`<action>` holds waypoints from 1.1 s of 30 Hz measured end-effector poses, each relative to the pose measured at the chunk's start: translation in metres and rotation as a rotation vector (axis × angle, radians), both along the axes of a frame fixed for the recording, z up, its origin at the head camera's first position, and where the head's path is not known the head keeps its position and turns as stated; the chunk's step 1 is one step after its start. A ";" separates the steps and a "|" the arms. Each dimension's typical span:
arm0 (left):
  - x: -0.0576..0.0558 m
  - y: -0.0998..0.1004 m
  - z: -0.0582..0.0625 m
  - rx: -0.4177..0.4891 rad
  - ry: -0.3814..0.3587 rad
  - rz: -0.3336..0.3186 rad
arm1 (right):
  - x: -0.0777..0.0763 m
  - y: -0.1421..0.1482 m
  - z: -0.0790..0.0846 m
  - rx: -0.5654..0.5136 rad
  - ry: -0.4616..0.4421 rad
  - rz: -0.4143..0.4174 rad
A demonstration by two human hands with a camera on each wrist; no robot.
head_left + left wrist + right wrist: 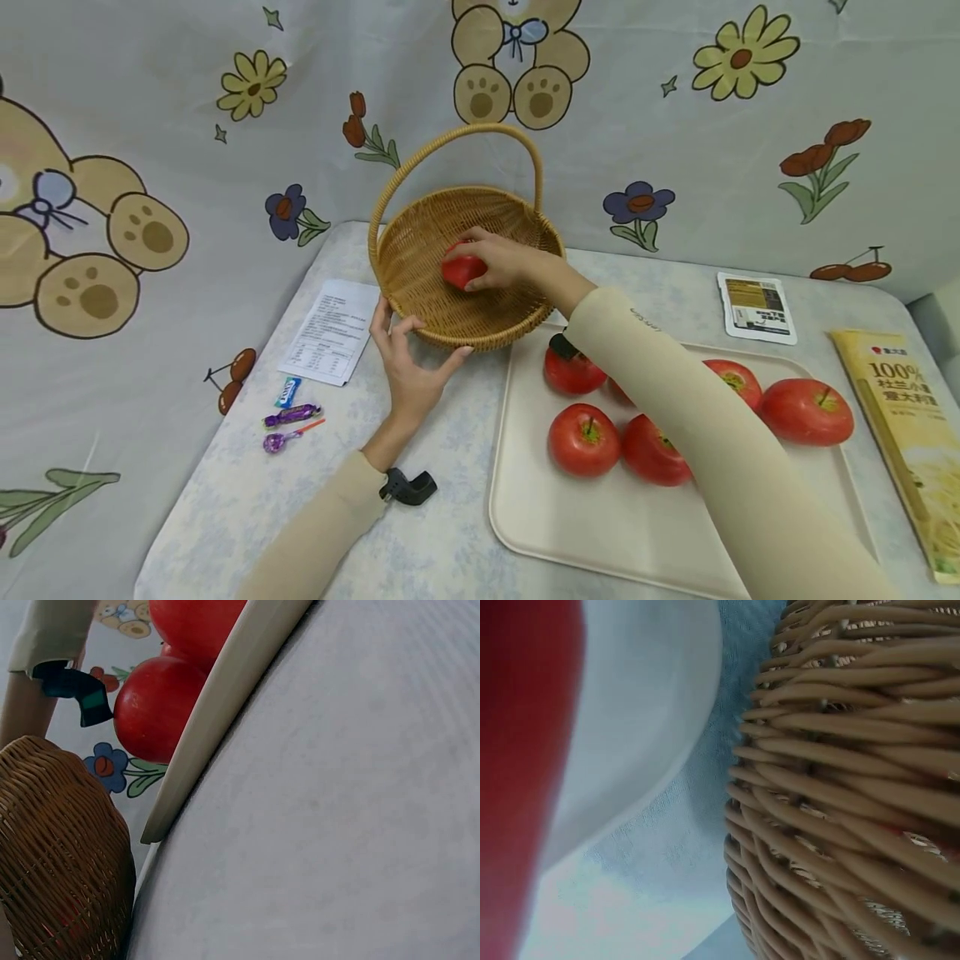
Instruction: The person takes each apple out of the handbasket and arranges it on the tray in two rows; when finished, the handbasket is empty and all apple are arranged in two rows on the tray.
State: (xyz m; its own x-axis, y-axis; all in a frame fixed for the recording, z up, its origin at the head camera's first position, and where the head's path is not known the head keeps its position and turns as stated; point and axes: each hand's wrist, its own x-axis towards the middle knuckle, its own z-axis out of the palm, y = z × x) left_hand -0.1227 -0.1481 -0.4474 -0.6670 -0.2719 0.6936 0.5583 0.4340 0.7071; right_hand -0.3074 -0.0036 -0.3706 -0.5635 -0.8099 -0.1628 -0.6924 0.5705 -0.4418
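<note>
A tan wicker basket (472,208) with a tall arched handle stands tilted at the back of the table, its mouth facing me. My left hand (411,375) holds it by the near left rim, thumb and fingers spread along the edge. Inside the basket, my right hand (491,258) grips a red apple (462,271) from above, fingers curled over it. The left wrist view shows the outside of the basket (60,840) with red showing through the weave. In the right wrist view the woven wall (855,765) fills the right side.
A cream tray (577,533) bearing several red apples (585,440) lies under my right forearm. Further right are a white packet (756,307) and a long yellow pasta bag (911,442). At left lie a printed sheet (330,333), wrapped candies (291,415) and a lollipop (275,442).
</note>
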 end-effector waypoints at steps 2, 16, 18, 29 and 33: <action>0.000 0.000 0.001 -0.005 0.004 0.000 | -0.001 0.001 -0.001 0.002 0.006 0.000; 0.000 0.001 0.002 -0.005 0.001 -0.003 | -0.007 0.003 -0.002 0.015 -0.015 -0.101; 0.000 0.001 0.002 -0.007 0.007 -0.006 | -0.008 0.003 -0.003 0.011 -0.045 -0.107; -0.001 0.001 0.003 -0.021 0.038 -0.007 | -0.012 0.000 -0.009 0.005 -0.070 -0.062; -0.001 0.001 0.002 -0.027 0.035 -0.004 | -0.013 -0.001 -0.011 -0.021 -0.078 -0.072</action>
